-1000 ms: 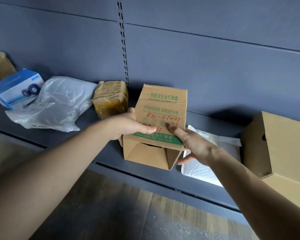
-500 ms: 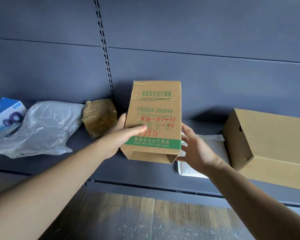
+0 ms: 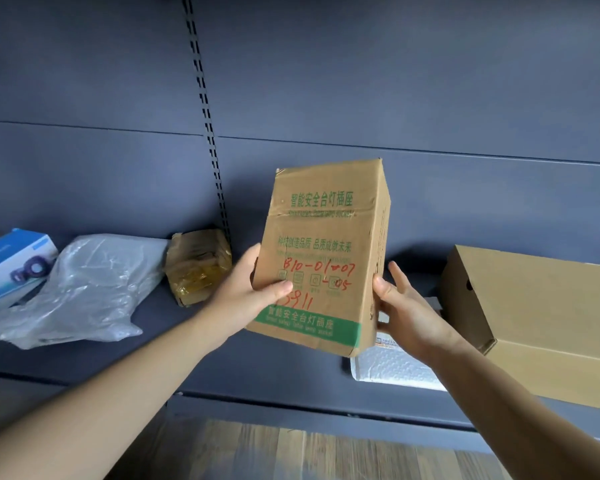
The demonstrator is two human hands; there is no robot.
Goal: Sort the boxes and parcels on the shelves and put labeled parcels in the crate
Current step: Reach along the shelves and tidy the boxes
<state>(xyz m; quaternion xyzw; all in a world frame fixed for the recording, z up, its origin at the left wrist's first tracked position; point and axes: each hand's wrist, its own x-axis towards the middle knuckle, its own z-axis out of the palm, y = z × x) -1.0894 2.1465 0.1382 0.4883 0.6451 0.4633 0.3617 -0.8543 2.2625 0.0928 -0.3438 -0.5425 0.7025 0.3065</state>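
Above the front edge of the shelf [image 3: 257, 351], the cardboard box [image 3: 319, 258] now stands upright in the air, clear of the shelf board. A second ago it sat lower and tipped back, with its loose bottom flaps facing me. Now its printed face is toward me and it is turned a little, so its right side shows too.

My left hand [image 3: 246, 292] grips the box's left edge, thumb across the front and fingers out of sight behind. My right hand [image 3: 406, 306] has come off the front face. It lies open against the right side, with the thumb tip on the cardboard and the fingers fairly straight beside it.

I take this as the box being picked up and turned for checking, so the sorting decision for it is still pending.

I can read green print and red handwritten marks on the front, but I see no shipping label. The back, top and underside are hidden, so I cannot say whether it counts as labeled.

The crate is not in view. The white bubble mailer [image 3: 392, 368] is partly covered by the box and my right wrist, and only a corner of a sticker shows on it. The large carton [image 3: 534, 320] on the right and the blue box [image 3: 11, 265] on the left are cut off by the frame. I cannot see what is inside the grey plastic bag [image 3: 90, 289] or the taped parcel [image 3: 198, 268].
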